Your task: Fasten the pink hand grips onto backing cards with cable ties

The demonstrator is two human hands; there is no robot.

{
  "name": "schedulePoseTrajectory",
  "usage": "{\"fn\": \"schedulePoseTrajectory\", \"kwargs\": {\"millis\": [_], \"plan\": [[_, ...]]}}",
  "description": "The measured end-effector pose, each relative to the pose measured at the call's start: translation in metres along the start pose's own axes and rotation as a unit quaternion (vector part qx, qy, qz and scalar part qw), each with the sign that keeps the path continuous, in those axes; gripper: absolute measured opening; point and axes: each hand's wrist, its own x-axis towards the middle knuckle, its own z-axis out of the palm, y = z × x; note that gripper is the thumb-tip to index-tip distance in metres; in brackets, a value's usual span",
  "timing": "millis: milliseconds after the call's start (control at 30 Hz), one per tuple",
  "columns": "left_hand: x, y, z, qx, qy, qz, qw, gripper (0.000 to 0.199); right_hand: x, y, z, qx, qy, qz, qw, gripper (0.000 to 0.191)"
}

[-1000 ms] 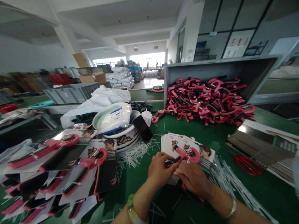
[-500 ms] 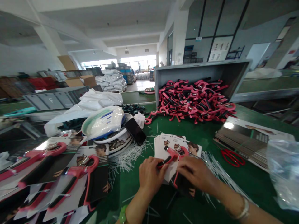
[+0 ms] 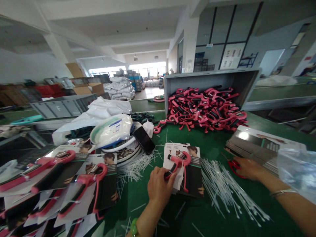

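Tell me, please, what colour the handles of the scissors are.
The handles are red, best seen in the head view.

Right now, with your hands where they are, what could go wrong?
Your right hand is at the red scissors, close to the loose white cable ties, so it could scatter them. Your left hand holds the pink-and-black tool on a printed card, which could slip askew.
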Motion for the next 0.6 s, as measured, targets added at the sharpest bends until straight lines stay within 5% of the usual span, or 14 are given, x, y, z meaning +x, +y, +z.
{"fn": "schedulePoseTrajectory", "kwargs": {"millis": [100, 200, 300, 367, 500, 600], "plan": [[0.003, 0.003, -0.005, -0.026, 0.02, 0.042, 0.999, 0.027, -0.002, -0.031, -0.014, 0.045, -0.119, 0.082, 0.988, 0.022], [0.011, 0.016, -0.01, -0.016, 0.027, 0.108, 0.994, 0.023, -0.01, -0.08, -0.022, 0.215, -0.245, 0.135, 0.936, 0.049], [0.018, 0.033, -0.008, 0.013, -0.022, 0.116, 0.993, 0.017, -0.019, -0.131, -0.02, 0.291, -0.333, 0.091, 0.892, 0.057], [0.021, 0.039, -0.003, 0.015, -0.044, 0.093, 0.995, 0.015, -0.024, -0.152, -0.016, 0.245, -0.372, 0.026, 0.895, 0.054], [0.023, 0.04, 0.002, -0.046, -0.058, 0.042, 0.996, 0.016, -0.027, -0.165, -0.009, -0.027, -0.263, -0.189, 0.946, 0.04], [0.025, 0.036, 0.003, -0.099, -0.071, 0.012, 0.992, 0.018, -0.024, -0.171, -0.004, -0.216, -0.197, -0.292, 0.911, 0.036]]}}
